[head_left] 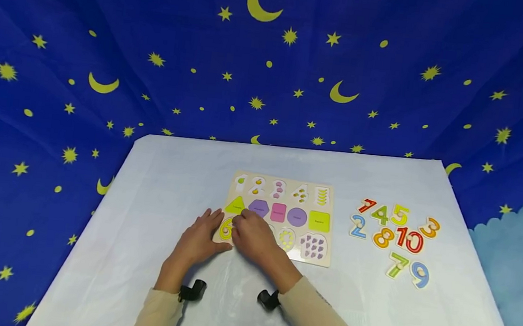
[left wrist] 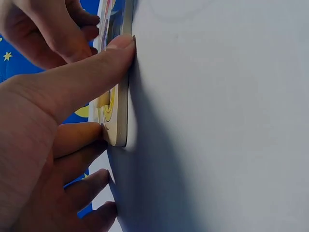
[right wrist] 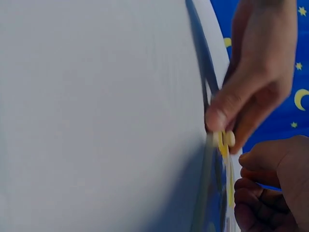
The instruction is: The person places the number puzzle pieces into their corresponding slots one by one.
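A wooden number puzzle board (head_left: 323, 262) lies on the table with printed fruit slots and coloured shapes. My left hand (head_left: 197, 238) holds its near left corner, the thumb along the front edge and the index finger at the side, as the left wrist view (left wrist: 29, 140) shows. A yellow number 6 piece (head_left: 226, 228) sits in the lower left slot. Its pale knob (right wrist: 231, 139) stands free between the two hands. Just right of the 6, my right hand (head_left: 253, 236) is low over the board. Its fingers (right wrist: 256, 195) are curled with nothing visible in them.
Right of the board lie several loose number pieces with knobs, among them a red 10 (head_left: 409, 239), a green 4 (head_left: 380, 214) and a blue 9 (head_left: 420, 275). A white cloth covers the table (head_left: 183, 176). A blue star-patterned curtain (head_left: 229, 106) stands behind.
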